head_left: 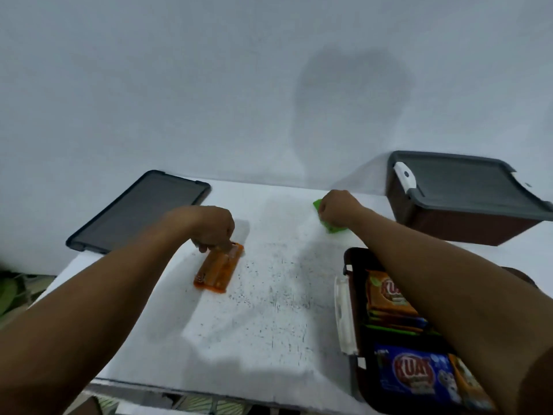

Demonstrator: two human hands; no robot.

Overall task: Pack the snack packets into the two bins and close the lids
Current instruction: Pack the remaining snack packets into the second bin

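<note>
My left hand [211, 227] pinches the far end of an orange snack packet [217, 269] lying on the white table. Farther right, my right hand [336, 208] is closed on a green snack packet [333, 226] that still touches the table. An open brown bin [348, 298] at the near right holds orange, green and blue packets; my right forearm crosses over it. A second brown bin [466, 217] at the far right has its grey lid [466, 181] on. A loose grey lid [137, 211] lies flat at the far left.
The white table [269, 319] is speckled with dark marks and ends against a plain white wall. Its left edge drops off beside a patterned green floor or cloth [12, 292].
</note>
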